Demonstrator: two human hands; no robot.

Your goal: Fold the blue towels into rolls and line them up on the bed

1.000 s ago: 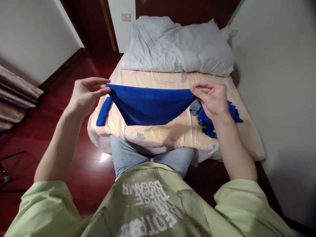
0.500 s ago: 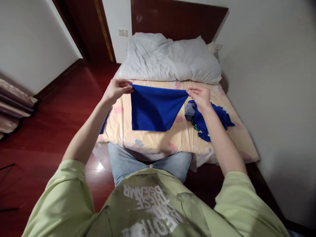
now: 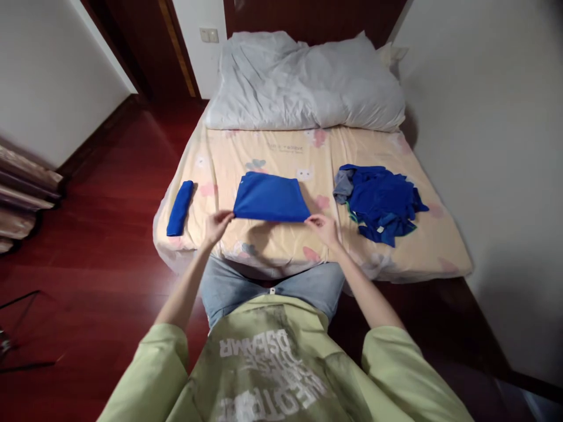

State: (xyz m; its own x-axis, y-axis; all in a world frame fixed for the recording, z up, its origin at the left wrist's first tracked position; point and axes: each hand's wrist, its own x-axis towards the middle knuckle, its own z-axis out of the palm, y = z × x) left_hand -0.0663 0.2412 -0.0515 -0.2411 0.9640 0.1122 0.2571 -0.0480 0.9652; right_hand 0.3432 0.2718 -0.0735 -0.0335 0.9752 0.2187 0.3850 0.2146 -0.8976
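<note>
Nearest, the person's knees in light jeans [image 3: 272, 287] press against the foot edge of the bed [image 3: 281, 155]. Just beyond, the left hand [image 3: 217, 225] has a narrow grip on the near left corner of the folded blue cloth [image 3: 270, 198], and the right hand [image 3: 323, 227] pinches its near right corner the same way. That cloth lies flat on the sheet, midway along the foot edge. A rolled blue cloth [image 3: 180, 207] rests by the bed's left edge, well apart. Toward the right edge sits a loose heap of blue cloths [image 3: 380, 199]. Farthest, a crumpled white duvet [image 3: 303, 82] covers the head end.
</note>
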